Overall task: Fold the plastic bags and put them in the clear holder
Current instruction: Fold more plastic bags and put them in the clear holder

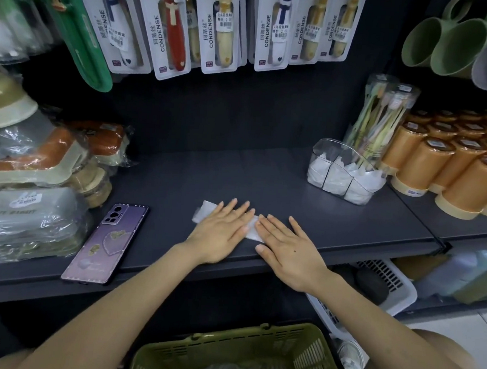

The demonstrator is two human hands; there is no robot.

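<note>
Most of the plastic bag point(206, 210) is hidden under your 2 hands: you can see only a white, crinkled corner sticking out past the fingers on the left and a small strip between the hands, so how many folds it has cannot be told. It lies flat on the dark shelf point(180, 174), near the front edge. Your left hand point(219, 234) is spread flat, palm down, fingers straight and pressing on the bag; it grips nothing. Your right hand point(286, 249) is also flat and open, fingers slightly fanned, with the fingertips on the bag's right end and the thumb near the shelf's front lip. The 2 hands sit just beside each other, index fingers nearly touching.

The clear holder point(342, 173) stands farther back on the right of the shelf, well apart from your hands, with 3 compartments that each hold white folded plastic; the exact count inside is hard to make out. Just behind it stands a clear tub of toothbrushes point(383, 116), and orange cups point(448, 168) crowd its right side.

A purple phone point(107, 241) lies face down on the shelf to the left of your hands. Below, a green basket point(240, 352) is cut off by the bottom edge, with something pale and blurred inside.
</note>
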